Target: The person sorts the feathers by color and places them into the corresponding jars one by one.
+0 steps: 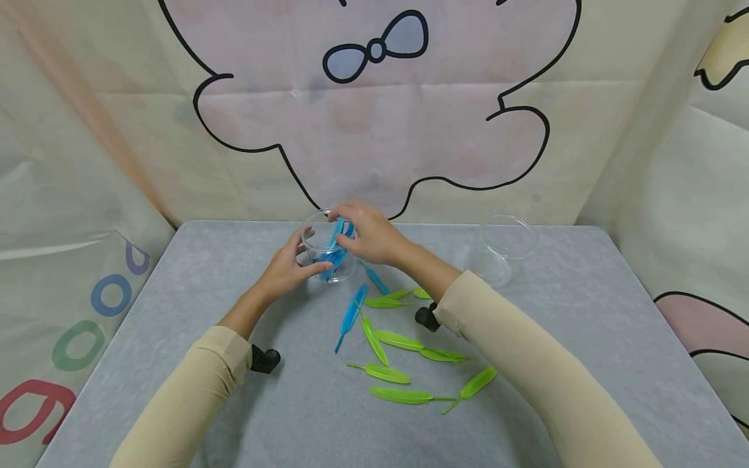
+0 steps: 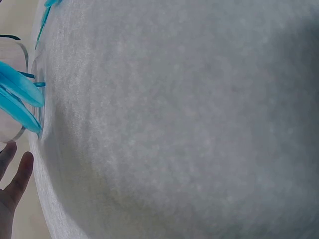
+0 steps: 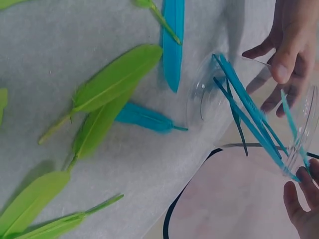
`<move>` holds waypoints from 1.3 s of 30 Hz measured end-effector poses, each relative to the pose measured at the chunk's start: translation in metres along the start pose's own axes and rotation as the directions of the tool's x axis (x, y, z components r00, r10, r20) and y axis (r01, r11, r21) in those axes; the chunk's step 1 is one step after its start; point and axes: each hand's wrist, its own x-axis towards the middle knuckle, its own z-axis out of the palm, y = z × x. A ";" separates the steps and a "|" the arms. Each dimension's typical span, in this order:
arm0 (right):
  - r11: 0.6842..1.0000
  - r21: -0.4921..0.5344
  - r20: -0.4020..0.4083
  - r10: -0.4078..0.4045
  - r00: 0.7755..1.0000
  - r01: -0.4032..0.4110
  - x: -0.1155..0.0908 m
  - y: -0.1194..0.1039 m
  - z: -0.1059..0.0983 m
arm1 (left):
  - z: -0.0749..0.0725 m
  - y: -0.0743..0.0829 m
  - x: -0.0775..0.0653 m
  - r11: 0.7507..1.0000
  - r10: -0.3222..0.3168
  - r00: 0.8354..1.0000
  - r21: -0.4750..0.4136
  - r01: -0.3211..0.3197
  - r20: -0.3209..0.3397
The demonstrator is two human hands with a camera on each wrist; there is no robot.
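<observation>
A clear plastic cup [image 1: 315,242] stands near the table's back edge with several blue feathers [image 1: 335,259] leaning inside it. My left hand [image 1: 285,268] holds the cup from the left, thumb on the near side and fingers around the far side. Over the cup's mouth, my right hand [image 1: 370,235] pinches the upper end of a blue feather between thumb and fingers; in the right wrist view its fingertips meet a feather end [image 3: 294,175]. Beside the cup lie a blue feather [image 1: 352,313] and another blue feather [image 1: 376,278].
Several green feathers [image 1: 399,340] lie scattered over the middle of the grey table [image 1: 316,416], some overlapping. A second clear cup [image 1: 510,255] stands at the back right. Behind the table hangs a printed curtain [image 1: 363,123]. Each wrist carries a black camera mount [image 1: 266,359].
</observation>
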 end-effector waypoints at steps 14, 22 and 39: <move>0.999 -0.036 0.041 -0.012 0.999 0.014 -0.005 -0.002 0.003 | 0.001 0.000 -0.001 1.000 -0.007 1.000 -0.002 0.007 -0.005; 0.998 0.045 -0.106 0.040 0.994 -0.035 -0.009 0.011 -0.006 | 0.002 0.000 -0.002 1.000 -0.017 1.000 0.006 0.017 -0.010; 0.946 0.266 -0.076 0.210 0.975 -0.184 -0.026 0.048 0.004 | 0.003 0.002 -0.003 0.999 -0.040 0.999 -0.001 0.040 -0.019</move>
